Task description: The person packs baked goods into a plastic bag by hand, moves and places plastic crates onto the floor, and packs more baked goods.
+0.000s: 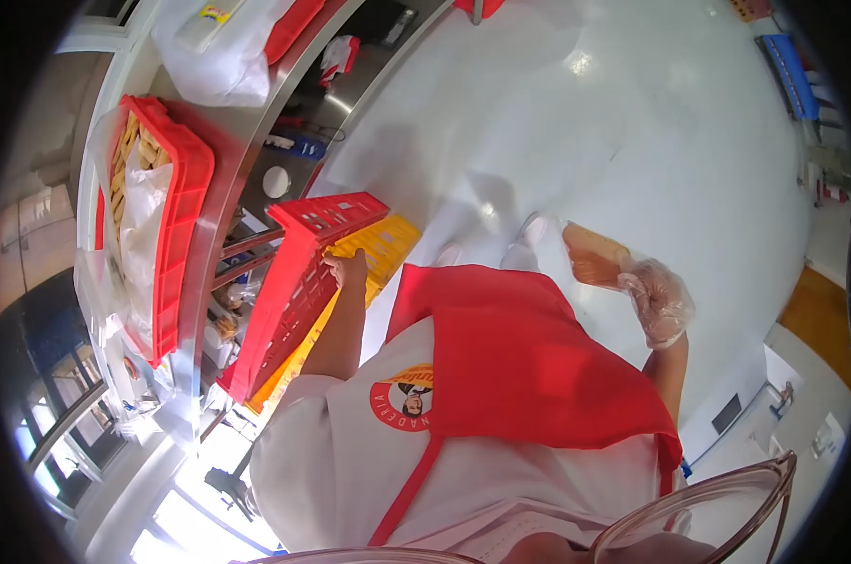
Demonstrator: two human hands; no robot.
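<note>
My left hand (348,271) is bare, with its fingers closed at the edge of a yellow plastic crate (388,246). Against that crate stands a red plastic crate (284,301), tilted on its side. My right hand (658,299), in a clear plastic glove, is closed around one end of a flat brown piece (594,256), which looks like a paper bag or board; its exact kind is unclear. It hangs over the floor, beside my red apron (538,357).
To the left, a metal counter (228,150) bears a red crate (195,197) of bread pieces, partly covered with white plastic. A white plastic bag (214,66) lies farther along. Shelves under the counter hold assorted items. A blue container (790,77) stands at the far right.
</note>
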